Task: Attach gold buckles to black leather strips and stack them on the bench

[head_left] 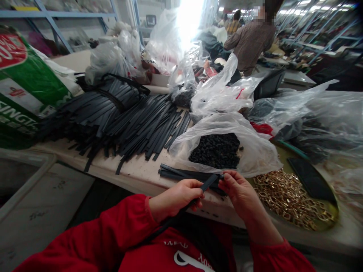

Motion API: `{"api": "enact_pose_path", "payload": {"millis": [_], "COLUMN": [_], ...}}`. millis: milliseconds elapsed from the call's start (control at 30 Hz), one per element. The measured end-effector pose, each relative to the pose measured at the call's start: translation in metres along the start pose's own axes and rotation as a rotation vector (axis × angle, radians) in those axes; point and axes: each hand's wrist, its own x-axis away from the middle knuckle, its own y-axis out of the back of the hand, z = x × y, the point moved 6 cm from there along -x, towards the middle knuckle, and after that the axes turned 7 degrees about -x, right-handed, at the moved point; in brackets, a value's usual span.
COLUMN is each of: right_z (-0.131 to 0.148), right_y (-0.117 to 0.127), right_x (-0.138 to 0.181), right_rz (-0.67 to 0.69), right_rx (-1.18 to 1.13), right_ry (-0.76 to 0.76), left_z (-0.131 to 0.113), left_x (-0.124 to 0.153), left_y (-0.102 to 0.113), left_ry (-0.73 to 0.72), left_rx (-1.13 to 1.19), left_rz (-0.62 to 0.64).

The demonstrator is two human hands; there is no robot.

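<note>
My left hand is closed around a black strap that runs down toward my red sleeve. My right hand pinches the upper end of the same strap at the table's front edge. Just behind my hands lies a small stack of black straps. A clear plastic bag of small black pieces sits open right behind that stack. To the right of my right hand is a round tray of several gold metal buckles.
A large heap of black straps covers the table's left half. Clear plastic bags crowd the back and right. A green and white sack stands at the left. Another person works at the far end. A dark flat piece lies on the tray.
</note>
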Motion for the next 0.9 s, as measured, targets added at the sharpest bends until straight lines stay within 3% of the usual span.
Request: {"api": "enact_pose_path", "payload": {"millis": [200,400,567,900], "right_z": [-0.029,-0.044,-0.042,-0.035], "right_y": [-0.007,-0.019,-0.014,-0.021], "right_x": [0.015,0.023,0.022,0.032], "right_rz": [-0.03,-0.026,-0.022,0.066], "right_rx": [-0.344,-0.489,-0.385,-0.01], "right_ry": [-0.158,-0.255,-0.146,0.035], "left_z": [-0.007,-0.024,-0.025,-0.034], "left_x": [-0.005,0.001,0.004,0.011], "left_y": [0.0,0.006,0.008,0.004], "left_ry": [-0.186,-0.408,-0.432,-0.486], "left_rx": [-0.301,-0.684,-0.876,-0.99], "left_rz": [-0.066,-0.281,-0.346,-0.293]}}
